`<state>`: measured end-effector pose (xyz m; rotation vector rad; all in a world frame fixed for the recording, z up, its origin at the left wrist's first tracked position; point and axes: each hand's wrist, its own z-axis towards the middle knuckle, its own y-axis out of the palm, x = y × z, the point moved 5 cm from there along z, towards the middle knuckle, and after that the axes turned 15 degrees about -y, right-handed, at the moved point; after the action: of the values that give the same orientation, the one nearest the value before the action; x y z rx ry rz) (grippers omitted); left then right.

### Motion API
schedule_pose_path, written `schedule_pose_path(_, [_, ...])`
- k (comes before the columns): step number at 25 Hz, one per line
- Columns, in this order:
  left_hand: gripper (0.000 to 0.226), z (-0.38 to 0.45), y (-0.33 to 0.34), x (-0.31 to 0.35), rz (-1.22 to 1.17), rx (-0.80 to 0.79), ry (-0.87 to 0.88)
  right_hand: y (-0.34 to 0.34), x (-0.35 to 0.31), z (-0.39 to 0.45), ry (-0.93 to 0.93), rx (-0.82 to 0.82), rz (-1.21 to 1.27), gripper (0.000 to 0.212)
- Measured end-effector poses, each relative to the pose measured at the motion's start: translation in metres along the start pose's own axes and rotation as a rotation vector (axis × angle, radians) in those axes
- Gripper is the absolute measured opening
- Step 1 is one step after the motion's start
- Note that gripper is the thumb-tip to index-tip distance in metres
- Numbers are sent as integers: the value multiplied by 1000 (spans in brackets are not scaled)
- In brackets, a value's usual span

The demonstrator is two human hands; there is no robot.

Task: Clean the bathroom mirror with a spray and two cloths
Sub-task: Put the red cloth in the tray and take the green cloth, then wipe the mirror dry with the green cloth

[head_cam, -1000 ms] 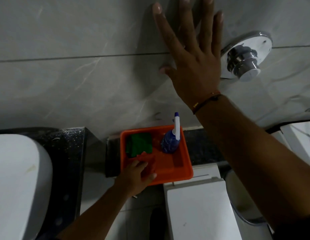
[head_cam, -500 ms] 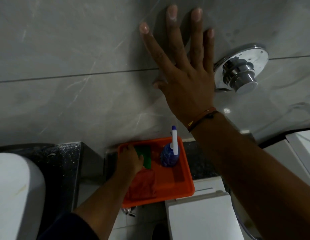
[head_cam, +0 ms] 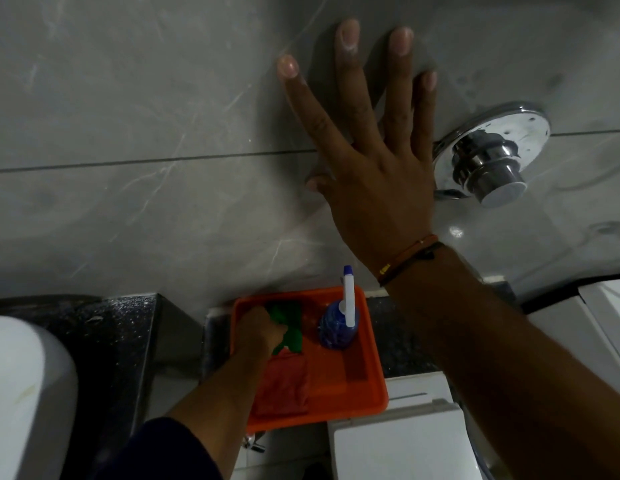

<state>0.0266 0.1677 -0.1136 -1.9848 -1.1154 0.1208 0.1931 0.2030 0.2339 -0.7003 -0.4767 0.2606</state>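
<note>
Two hands — left hand [head_cam: 258, 336] gripping green cloth [head_cam: 287, 327], right hand [head_cam: 374, 161] splayed on wall [head_cam: 145, 116].

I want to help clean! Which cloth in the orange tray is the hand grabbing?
The green cloth, at the tray's far end: the left hand closes on it. The red cloth lies nearer, untouched by the fingers.

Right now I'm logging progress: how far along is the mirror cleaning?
Barely begun. Done: nothing visible; no mirror in view. In hand: the left hand closes on the green cloth in the tray; the right hand rests flat on the wall. Left: the spray and red cloth sit untouched.
</note>
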Motion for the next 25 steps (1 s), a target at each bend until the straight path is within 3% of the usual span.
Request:
schedule_pose_path(2, [58, -2, -8, 3, -69, -39, 57, 1, 0, -2, 0, 16, 6, 87])
schedule_pose_path(4, [56, -12, -27, 0, -345, -90, 114, -1, -4, -1, -11, 22, -10, 91])
schedule_pose_path(7, [37, -57, -68, -18, -894, -301, 22, 0, -1, -5, -22, -16, 24, 93])
schedule_pose_path(9, [23, -83, -99, -45, -1103, -343, -31, -8, -6, 0, -5, -18, 42, 91])
schedule_pose_path(12, [25, -123, -175, -77, -1308, -340, 16, -45, -24, 40, -38, 65, 83, 89])
schedule_pose_path(15, [39, -172, -298, -85, -1440, -297, 170, -104, -44, 126, -79, 180, 94, 92])
schedule_pose_path(18, [28, -242, -462, -74, -1535, -33, 514, -181, -58, 226, -127, 283, 74, 103])
schedule_pose_path(21, [12, -320, -628, -59, -1637, 457, 782, -255, -57, 319, -175, 388, 63, 105])
schedule_pose_path(25, [29, -427, -779, -20, -1519, 1073, 1036, -326, -53, 422, -197, 377, 18, 105])
